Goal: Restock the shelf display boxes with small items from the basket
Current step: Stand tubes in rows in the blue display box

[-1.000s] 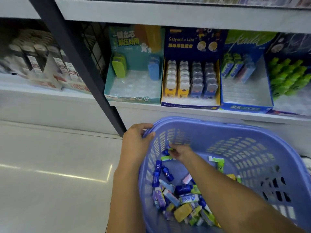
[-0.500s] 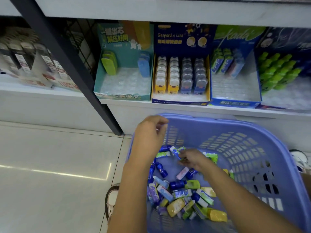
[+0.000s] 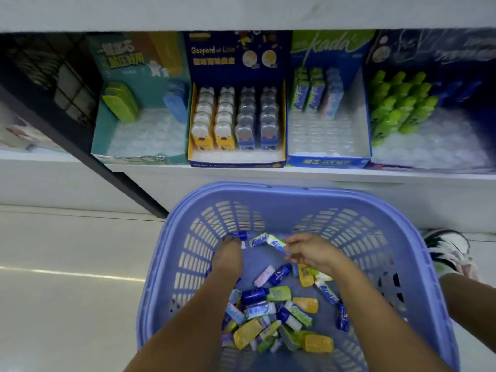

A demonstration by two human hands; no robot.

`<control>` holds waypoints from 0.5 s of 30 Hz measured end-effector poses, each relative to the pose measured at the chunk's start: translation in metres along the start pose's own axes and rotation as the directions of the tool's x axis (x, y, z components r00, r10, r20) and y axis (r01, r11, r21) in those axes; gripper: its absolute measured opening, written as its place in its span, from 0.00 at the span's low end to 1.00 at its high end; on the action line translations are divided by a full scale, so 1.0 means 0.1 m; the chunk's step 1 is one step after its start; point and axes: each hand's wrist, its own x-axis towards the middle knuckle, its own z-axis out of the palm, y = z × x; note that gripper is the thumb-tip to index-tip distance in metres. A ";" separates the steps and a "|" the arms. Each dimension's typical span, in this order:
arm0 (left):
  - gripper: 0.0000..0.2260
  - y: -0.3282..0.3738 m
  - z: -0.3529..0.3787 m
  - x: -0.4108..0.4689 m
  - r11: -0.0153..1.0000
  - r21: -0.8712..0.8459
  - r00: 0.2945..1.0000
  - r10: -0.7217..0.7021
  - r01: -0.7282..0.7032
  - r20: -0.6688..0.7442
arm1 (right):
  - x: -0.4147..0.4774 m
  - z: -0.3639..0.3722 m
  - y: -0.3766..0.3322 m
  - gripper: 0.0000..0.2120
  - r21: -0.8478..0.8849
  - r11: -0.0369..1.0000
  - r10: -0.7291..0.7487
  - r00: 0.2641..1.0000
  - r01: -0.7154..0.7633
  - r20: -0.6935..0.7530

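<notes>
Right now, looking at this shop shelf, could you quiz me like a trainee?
1. True or false: the box of bear-shaped cases is nearly empty.
2. The right hand pinches: A) a green-and-white packet, B) a yellow case, C) nothing.
3. How many such boxes stand right of the black post?
Key: 1 false; 2 A; 3 four.

We log a white shelf [image 3: 295, 174] running beyond the left hand [image 3: 228, 259] and right hand [image 3: 311, 251]. We count four display boxes on it, side by side:
- teal box [image 3: 139, 158], ahead-left of the left hand
- navy box [image 3: 236, 164], straight ahead of the left hand
- blue box [image 3: 327, 162], ahead of the right hand
- dark box [image 3: 434, 52], further right
</notes>
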 end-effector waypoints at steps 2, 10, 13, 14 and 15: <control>0.20 -0.04 0.07 0.01 1.000 0.020 0.999 0.018 -0.017 -0.050 | -0.05 -0.04 -0.08 0.10 -0.041 0.999 -0.022 0.997 0.025 0.078; 0.13 -0.17 0.17 0.07 0.999 0.025 0.995 -0.043 0.045 -0.095 | -0.19 -0.13 -0.25 0.11 -0.147 0.975 -0.141 0.973 0.169 0.185; 0.14 -0.13 0.10 0.04 0.997 -0.060 0.994 -0.051 0.045 -0.098 | -0.27 -0.16 -0.29 0.11 -0.149 0.965 -0.180 0.959 0.215 0.219; 0.13 -0.09 0.05 0.03 0.983 -0.178 0.996 -0.058 0.045 -0.071 | -0.30 -0.18 -0.31 0.10 -0.159 0.960 -0.189 0.954 0.229 0.235; 0.12 -0.05 0.00 0.03 0.956 -0.290 0.999 -0.053 0.048 -0.009 | -0.34 -0.20 -0.33 0.09 -0.167 0.956 -0.196 0.948 0.242 0.249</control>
